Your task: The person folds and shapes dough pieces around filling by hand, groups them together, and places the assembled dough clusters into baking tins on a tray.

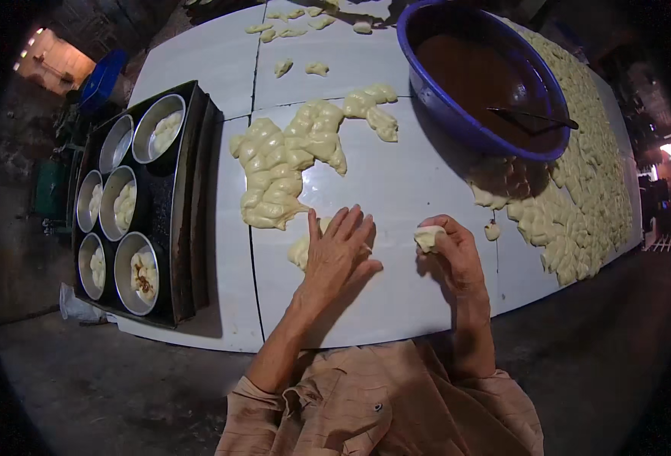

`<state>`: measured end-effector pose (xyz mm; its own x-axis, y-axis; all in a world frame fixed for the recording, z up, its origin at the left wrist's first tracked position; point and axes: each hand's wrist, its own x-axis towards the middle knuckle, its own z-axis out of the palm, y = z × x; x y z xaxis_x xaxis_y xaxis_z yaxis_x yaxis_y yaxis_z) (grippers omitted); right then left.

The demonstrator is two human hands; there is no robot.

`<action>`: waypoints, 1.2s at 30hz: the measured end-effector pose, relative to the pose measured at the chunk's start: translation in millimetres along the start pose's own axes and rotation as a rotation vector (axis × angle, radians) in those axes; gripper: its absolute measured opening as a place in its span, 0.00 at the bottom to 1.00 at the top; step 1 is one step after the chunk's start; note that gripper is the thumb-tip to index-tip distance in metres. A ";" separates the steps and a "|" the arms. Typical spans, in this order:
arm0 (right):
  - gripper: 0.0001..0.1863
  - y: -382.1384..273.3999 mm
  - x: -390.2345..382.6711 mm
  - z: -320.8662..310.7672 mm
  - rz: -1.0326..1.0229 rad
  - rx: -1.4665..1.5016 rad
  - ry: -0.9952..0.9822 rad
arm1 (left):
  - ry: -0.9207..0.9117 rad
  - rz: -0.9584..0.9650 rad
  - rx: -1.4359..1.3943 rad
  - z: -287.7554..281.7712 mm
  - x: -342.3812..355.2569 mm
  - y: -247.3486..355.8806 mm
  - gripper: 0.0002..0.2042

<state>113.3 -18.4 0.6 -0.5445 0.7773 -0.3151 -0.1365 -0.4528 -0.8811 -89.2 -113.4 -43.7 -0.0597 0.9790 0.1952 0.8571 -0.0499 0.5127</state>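
While extending the left hand (334, 252) palm-down over a partly covered dough piece (299, 252) on the white desk (381, 323), holding the left fingers (337, 220) straight and slightly apart. Clamping the right fingers (449, 223) on a small dough lump (428, 239), with the right hand (461, 257) positioned near the front of the desk. Facing a glossy, lobed dough mass (267, 178) just beyond the left hand and somewhat to the left. Facing also a curved dough strip (382, 124) at the far right end of that mass, plus scattered dough bits (316, 69) farther off. Working to the right of a black tray (184, 213), containing six round metal tins (118, 142). Showing pale dough lumps (167, 131) in several tins, with brown filling (144, 283) on top in the nearest right-hand tin. Working to the left of a wide dough layer (582, 197), spread over the right side of the desk. Having a purple basin (457, 115) ahead and to the right, containing brown contents (476, 72), with a dark utensil (552, 119) resting across the rim. Positioning the right hand near a stray dough bit (491, 231). Wearing a brown garment (381, 399).
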 end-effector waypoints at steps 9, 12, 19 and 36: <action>0.18 -4.2 3.9 -2.9 0.078 -0.062 0.069 | -0.180 -0.440 -0.836 -22.5 48.4 45.9 0.13; 0.14 3.5 4.3 -14.3 -0.202 -0.398 0.185 | -0.161 -0.411 -0.907 -5.9 48.5 45.5 0.12; 0.18 -17.1 2.8 -23.0 -0.417 -0.352 0.273 | 0.247 -0.121 -0.980 16.9 83.0 99.0 0.29; 0.12 -163.9 132.3 -103.1 -0.328 -0.729 0.070 | -0.159 -0.410 -1.435 52.4 104.8 95.4 0.26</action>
<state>149.0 203.7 67.0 -0.5135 0.8581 0.0001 0.3073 0.1841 -0.9336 13.1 -5.2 -18.1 -0.0298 0.9787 -0.2030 -0.4272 0.1711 0.8878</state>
